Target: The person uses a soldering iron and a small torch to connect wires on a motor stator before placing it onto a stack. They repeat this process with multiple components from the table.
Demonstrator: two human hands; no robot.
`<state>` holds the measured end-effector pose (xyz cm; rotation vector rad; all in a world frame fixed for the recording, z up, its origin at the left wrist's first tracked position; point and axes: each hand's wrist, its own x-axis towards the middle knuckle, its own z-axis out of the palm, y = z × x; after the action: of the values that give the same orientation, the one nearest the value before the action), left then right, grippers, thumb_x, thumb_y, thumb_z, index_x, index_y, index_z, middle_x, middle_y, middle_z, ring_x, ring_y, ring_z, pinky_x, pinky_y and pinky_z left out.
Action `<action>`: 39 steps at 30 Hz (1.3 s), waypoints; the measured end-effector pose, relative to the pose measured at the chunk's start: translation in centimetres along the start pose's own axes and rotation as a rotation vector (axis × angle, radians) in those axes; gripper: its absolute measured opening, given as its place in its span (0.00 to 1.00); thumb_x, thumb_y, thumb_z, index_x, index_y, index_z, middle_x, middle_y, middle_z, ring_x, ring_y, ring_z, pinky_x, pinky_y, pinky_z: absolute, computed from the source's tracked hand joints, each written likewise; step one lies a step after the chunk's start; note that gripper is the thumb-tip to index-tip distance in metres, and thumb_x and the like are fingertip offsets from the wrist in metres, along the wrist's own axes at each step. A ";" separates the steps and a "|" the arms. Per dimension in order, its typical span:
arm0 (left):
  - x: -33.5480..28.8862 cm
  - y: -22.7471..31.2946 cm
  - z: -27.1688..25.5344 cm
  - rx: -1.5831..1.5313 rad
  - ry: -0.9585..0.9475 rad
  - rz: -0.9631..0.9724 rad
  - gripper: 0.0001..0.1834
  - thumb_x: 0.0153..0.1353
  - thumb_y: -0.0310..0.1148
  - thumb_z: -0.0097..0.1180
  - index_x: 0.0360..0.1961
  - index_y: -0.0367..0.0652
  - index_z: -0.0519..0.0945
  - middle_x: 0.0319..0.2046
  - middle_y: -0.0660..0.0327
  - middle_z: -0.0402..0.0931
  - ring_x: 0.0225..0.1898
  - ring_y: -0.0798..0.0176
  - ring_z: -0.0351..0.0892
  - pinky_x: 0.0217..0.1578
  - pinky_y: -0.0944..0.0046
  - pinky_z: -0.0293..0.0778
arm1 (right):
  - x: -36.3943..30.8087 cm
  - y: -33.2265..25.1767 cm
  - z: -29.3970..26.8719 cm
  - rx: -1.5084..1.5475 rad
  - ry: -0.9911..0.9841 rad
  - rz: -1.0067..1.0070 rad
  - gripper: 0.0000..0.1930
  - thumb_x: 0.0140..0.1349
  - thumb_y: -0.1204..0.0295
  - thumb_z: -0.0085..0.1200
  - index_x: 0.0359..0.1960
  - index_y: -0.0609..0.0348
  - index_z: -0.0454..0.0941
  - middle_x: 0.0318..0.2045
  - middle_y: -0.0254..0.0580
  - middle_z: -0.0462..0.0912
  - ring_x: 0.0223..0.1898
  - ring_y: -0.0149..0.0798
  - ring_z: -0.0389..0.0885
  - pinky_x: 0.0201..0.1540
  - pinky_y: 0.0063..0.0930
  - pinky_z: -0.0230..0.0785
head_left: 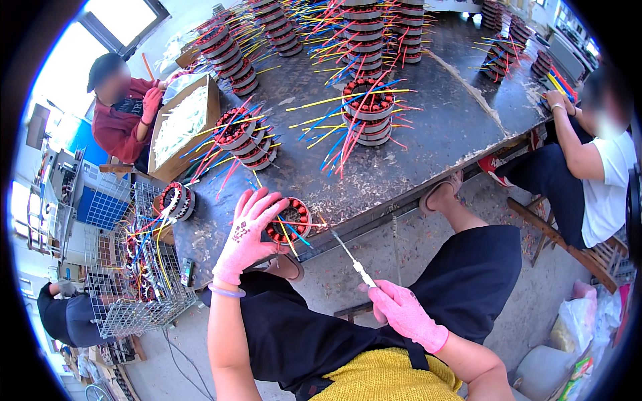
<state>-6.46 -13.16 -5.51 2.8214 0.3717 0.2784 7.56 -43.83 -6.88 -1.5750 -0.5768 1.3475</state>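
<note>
Reaching in from the lower edge, where both forearms are cut off: left hand [253,227], pink-gloved, fingers spread and curved about the left side of a red-wound ring [305,215] at the near edge of the table [428,123], firmness of hold not possible to tell; right hand [399,307], likewise gloved, closed around a white-handled rod tool [362,272] slanting up-left toward the ring. Partly hidden: the ring's left side, behind the glove; hard to make out: the tool's thin tip.
</note>
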 end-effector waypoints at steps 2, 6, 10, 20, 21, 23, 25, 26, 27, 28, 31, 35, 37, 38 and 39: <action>0.0 0.0 0.0 0.008 -0.001 -0.002 0.52 0.28 0.39 0.78 0.64 0.52 0.74 0.63 0.61 0.71 0.70 0.49 0.62 0.73 0.44 0.50 | 0.0 -0.1 0.2 0.057 -0.011 0.006 0.18 0.75 0.63 0.43 0.53 0.66 0.76 0.23 0.38 0.74 0.23 0.27 0.73 0.30 0.26 0.67; -0.1 0.0 0.0 0.009 -0.002 -0.004 0.52 0.28 0.39 0.78 0.64 0.52 0.74 0.63 0.61 0.71 0.70 0.49 0.61 0.73 0.44 0.49 | -0.1 -0.6 0.1 0.036 -0.017 0.019 0.18 0.75 0.63 0.43 0.53 0.66 0.76 0.22 0.37 0.74 0.22 0.28 0.73 0.29 0.27 0.67; 0.0 0.1 -0.1 0.003 -0.006 -0.006 0.52 0.28 0.38 0.78 0.64 0.52 0.74 0.63 0.61 0.71 0.70 0.49 0.61 0.74 0.44 0.49 | -0.1 -0.4 0.0 0.021 -0.012 -0.018 0.18 0.75 0.63 0.43 0.53 0.66 0.76 0.22 0.36 0.74 0.22 0.27 0.73 0.29 0.27 0.67; 0.1 0.2 -0.1 0.005 -0.015 -0.007 0.50 0.30 0.38 0.77 0.63 0.51 0.74 0.64 0.61 0.70 0.71 0.49 0.60 0.74 0.45 0.48 | -0.1 -0.3 0.0 0.024 -0.004 -0.003 0.18 0.74 0.62 0.43 0.53 0.65 0.76 0.22 0.36 0.74 0.23 0.27 0.73 0.30 0.27 0.67; 0.1 0.2 -0.1 0.006 -0.016 -0.007 0.50 0.30 0.38 0.77 0.63 0.51 0.74 0.64 0.61 0.70 0.71 0.49 0.59 0.74 0.45 0.48 | -0.1 -0.2 0.0 0.024 -0.004 -0.004 0.18 0.74 0.62 0.43 0.53 0.65 0.76 0.22 0.36 0.74 0.23 0.27 0.73 0.30 0.27 0.67; 0.1 0.1 -0.1 0.003 -0.019 -0.011 0.50 0.30 0.38 0.77 0.64 0.51 0.74 0.64 0.61 0.70 0.71 0.49 0.59 0.74 0.45 0.47 | -0.1 -0.1 0.0 0.026 0.007 -0.002 0.19 0.74 0.62 0.43 0.53 0.65 0.77 0.22 0.36 0.74 0.23 0.28 0.73 0.30 0.27 0.67; 0.1 0.1 -0.1 0.001 -0.021 -0.012 0.50 0.30 0.38 0.77 0.64 0.51 0.74 0.64 0.61 0.70 0.72 0.49 0.59 0.74 0.45 0.47 | 0.0 0.3 0.0 0.041 0.008 0.002 0.19 0.74 0.62 0.43 0.53 0.64 0.77 0.22 0.36 0.74 0.23 0.28 0.73 0.30 0.27 0.67; 0.1 0.1 -0.1 0.000 -0.021 -0.011 0.50 0.30 0.38 0.76 0.64 0.51 0.74 0.64 0.61 0.70 0.72 0.49 0.59 0.74 0.45 0.47 | 0.1 0.5 0.0 0.055 0.003 0.005 0.19 0.74 0.62 0.43 0.53 0.65 0.76 0.22 0.36 0.74 0.23 0.27 0.73 0.30 0.27 0.67; 0.1 0.1 -0.1 0.000 -0.022 -0.010 0.50 0.30 0.38 0.76 0.64 0.51 0.74 0.64 0.61 0.70 0.72 0.49 0.59 0.74 0.45 0.47 | 0.2 0.6 0.0 0.069 -0.002 0.008 0.19 0.74 0.62 0.44 0.53 0.65 0.76 0.22 0.36 0.74 0.23 0.27 0.73 0.30 0.27 0.67; 0.1 0.1 -0.1 -0.001 -0.022 -0.011 0.50 0.30 0.38 0.76 0.64 0.51 0.74 0.64 0.61 0.70 0.72 0.49 0.59 0.74 0.45 0.47 | 0.1 0.6 0.1 0.069 -0.003 0.007 0.18 0.74 0.62 0.43 0.54 0.65 0.76 0.22 0.36 0.74 0.23 0.27 0.73 0.30 0.27 0.67; 0.1 0.2 -0.1 -0.003 -0.021 -0.011 0.50 0.30 0.37 0.76 0.63 0.51 0.74 0.64 0.61 0.70 0.71 0.49 0.59 0.74 0.45 0.47 | 0.0 0.0 0.1 0.056 -0.007 -0.003 0.18 0.74 0.64 0.43 0.54 0.65 0.76 0.21 0.36 0.73 0.22 0.27 0.73 0.29 0.27 0.66; 0.1 0.1 0.0 -0.003 -0.015 -0.007 0.50 0.29 0.37 0.76 0.63 0.51 0.74 0.63 0.61 0.70 0.71 0.49 0.59 0.74 0.45 0.47 | 0.0 -0.1 0.1 -0.004 -0.006 -0.044 0.17 0.74 0.65 0.43 0.53 0.65 0.76 0.20 0.39 0.73 0.22 0.29 0.73 0.29 0.28 0.67; 0.1 0.1 -0.1 -0.002 -0.015 -0.008 0.50 0.29 0.38 0.76 0.63 0.51 0.74 0.63 0.61 0.70 0.71 0.49 0.59 0.74 0.45 0.47 | 0.0 -0.2 0.0 -0.027 -0.004 -0.055 0.16 0.74 0.65 0.43 0.52 0.65 0.76 0.20 0.40 0.73 0.21 0.31 0.74 0.29 0.29 0.67; 0.1 0.1 0.0 -0.001 -0.016 -0.009 0.50 0.29 0.38 0.76 0.63 0.51 0.74 0.63 0.61 0.70 0.71 0.49 0.59 0.74 0.45 0.47 | 0.0 -0.3 0.0 -0.033 -0.004 -0.055 0.17 0.74 0.65 0.43 0.52 0.65 0.76 0.20 0.40 0.73 0.21 0.31 0.74 0.30 0.29 0.67; 0.1 0.1 0.0 0.000 -0.017 -0.011 0.51 0.29 0.38 0.76 0.63 0.51 0.74 0.63 0.61 0.70 0.71 0.49 0.59 0.74 0.45 0.47 | 0.0 -0.3 0.0 -0.038 -0.003 -0.056 0.17 0.74 0.65 0.43 0.52 0.65 0.76 0.21 0.41 0.73 0.21 0.32 0.74 0.30 0.30 0.67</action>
<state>-6.38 -13.20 -5.43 2.8187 0.3828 0.2519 7.58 -43.69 -6.60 -1.5762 -0.6475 1.3045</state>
